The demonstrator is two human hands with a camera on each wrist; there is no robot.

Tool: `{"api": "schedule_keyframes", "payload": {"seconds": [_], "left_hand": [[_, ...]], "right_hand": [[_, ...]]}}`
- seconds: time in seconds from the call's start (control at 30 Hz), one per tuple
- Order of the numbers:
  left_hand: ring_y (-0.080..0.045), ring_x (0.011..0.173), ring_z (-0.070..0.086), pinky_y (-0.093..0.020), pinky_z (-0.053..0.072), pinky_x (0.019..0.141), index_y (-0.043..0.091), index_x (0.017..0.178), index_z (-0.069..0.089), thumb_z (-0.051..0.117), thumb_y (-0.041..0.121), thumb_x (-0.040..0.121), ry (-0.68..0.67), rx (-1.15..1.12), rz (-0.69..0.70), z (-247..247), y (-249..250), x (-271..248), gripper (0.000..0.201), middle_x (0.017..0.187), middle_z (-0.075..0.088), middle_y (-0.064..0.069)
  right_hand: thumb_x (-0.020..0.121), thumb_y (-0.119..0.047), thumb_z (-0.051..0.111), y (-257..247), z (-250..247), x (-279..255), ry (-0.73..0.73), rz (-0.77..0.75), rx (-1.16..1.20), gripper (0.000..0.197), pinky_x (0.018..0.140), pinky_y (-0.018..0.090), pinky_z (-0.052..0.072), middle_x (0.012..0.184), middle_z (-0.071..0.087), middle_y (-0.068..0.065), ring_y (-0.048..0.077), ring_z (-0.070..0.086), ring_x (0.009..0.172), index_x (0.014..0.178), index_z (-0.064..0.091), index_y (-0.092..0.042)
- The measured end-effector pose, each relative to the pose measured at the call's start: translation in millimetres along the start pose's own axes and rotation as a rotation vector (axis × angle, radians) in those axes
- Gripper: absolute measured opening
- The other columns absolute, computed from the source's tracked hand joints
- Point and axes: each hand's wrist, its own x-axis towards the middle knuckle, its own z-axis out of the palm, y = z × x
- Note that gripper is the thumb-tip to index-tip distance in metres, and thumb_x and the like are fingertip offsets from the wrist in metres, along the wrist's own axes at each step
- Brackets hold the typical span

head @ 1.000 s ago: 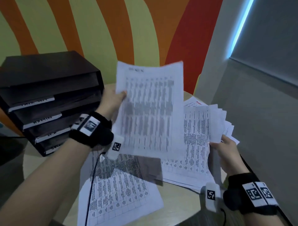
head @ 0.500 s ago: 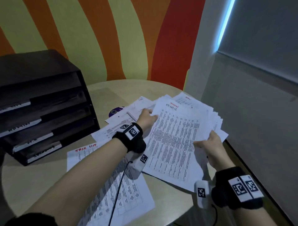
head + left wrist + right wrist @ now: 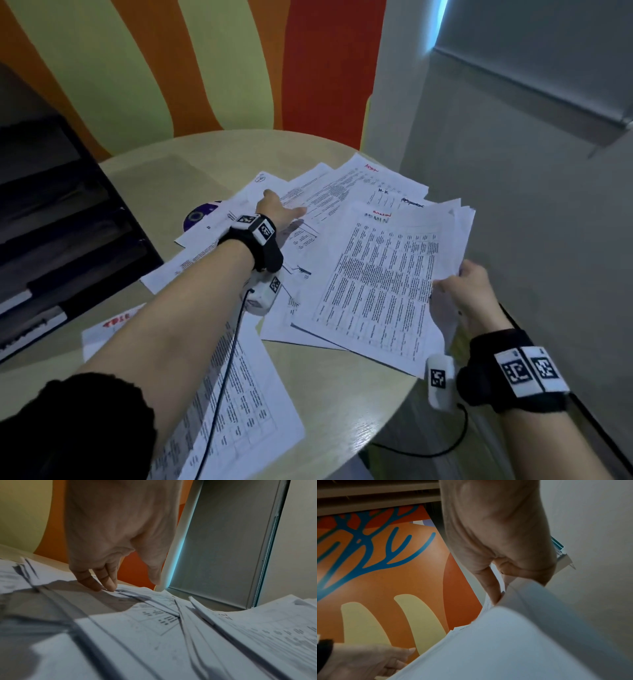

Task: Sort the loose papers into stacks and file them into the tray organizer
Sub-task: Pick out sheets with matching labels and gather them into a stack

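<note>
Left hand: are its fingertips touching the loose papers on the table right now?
Touching. In the left wrist view the fingertips of the left hand press down on a sheet of the loose papers, with no gap visible.

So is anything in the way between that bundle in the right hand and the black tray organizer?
Yes. The left forearm stretches across the table between the bundle held by the right hand and the tray organizer.

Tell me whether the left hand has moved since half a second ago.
Yes. The left hand has reached farther across the round table, toward the striped wall, and its fingertips now touch the far loose papers beside the purple disc.
</note>
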Motion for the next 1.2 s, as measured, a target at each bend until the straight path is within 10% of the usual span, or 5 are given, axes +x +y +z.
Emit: {"api": "schedule_keyframes", "payload": {"seconds": [0.13, 0.33, 0.53, 1.03, 1.2], "left_hand": [[-0.032, 0.118, 0.054, -0.037, 0.051, 0.088, -0.006, 0.138, 0.033, 0.074, 0.044, 0.081, 0.024, 0.109, -0.016, 12, 5, 15, 0.087, 0.131, 0.054, -0.018], [-0.026, 0.074, 0.054, -0.025, 0.040, 0.055, 0.008, 0.066, 0.048, 0.075, 0.017, 0.080, 0.000, 0.171, -0.039, 28, 8, 24, 0.032, 0.063, 0.051, -0.004], [-0.037, 0.131, 0.037, -0.044, 0.037, 0.105, 0.000, 0.130, 0.045, 0.080, 0.049, 0.072, 0.004, 0.434, -0.069, 30, 16, 19, 0.083, 0.137, 0.043, -0.018], [-0.026, 0.085, 0.053, -0.031, 0.046, 0.072, 0.006, 0.091, 0.050, 0.074, 0.016, 0.083, -0.131, 0.390, 0.024, 28, 26, 15, 0.028, 0.079, 0.051, -0.004], [-0.023, 0.088, 0.048, -0.028, 0.039, 0.065, 0.008, 0.077, 0.042, 0.061, 0.006, 0.086, -0.111, 0.325, -0.013, 15, 15, 17, 0.022, 0.098, 0.047, -0.009]], "right_hand": [[0.086, 0.018, 0.049, 2, 2, 3, 0.011, 0.011, -0.013, 0.033, 0.076, 0.029, 0.042, 0.104, 0.062, 0.008, 0.023, 0.056, 0.095, 0.107, 0.059, -0.006], [0.084, 0.019, 0.047, 2, 4, 3, 0.022, -0.001, -0.028, 0.038, 0.079, 0.031, 0.044, 0.103, 0.063, 0.008, 0.023, 0.059, 0.095, 0.113, 0.061, -0.002], [0.087, 0.016, 0.049, 0, 4, 1, 0.000, -0.003, -0.038, 0.032, 0.076, 0.030, 0.042, 0.100, 0.062, 0.007, 0.024, 0.056, 0.094, 0.106, 0.059, -0.007], [0.086, 0.017, 0.050, 5, 6, 4, -0.011, -0.005, -0.004, 0.033, 0.063, 0.024, 0.044, 0.084, 0.063, -0.007, 0.009, 0.059, 0.079, 0.097, 0.060, -0.012], [0.086, 0.018, 0.048, 6, 5, 2, -0.011, -0.013, 0.000, 0.034, 0.060, 0.022, 0.042, 0.085, 0.063, -0.006, 0.005, 0.057, 0.079, 0.099, 0.060, -0.011]]}}
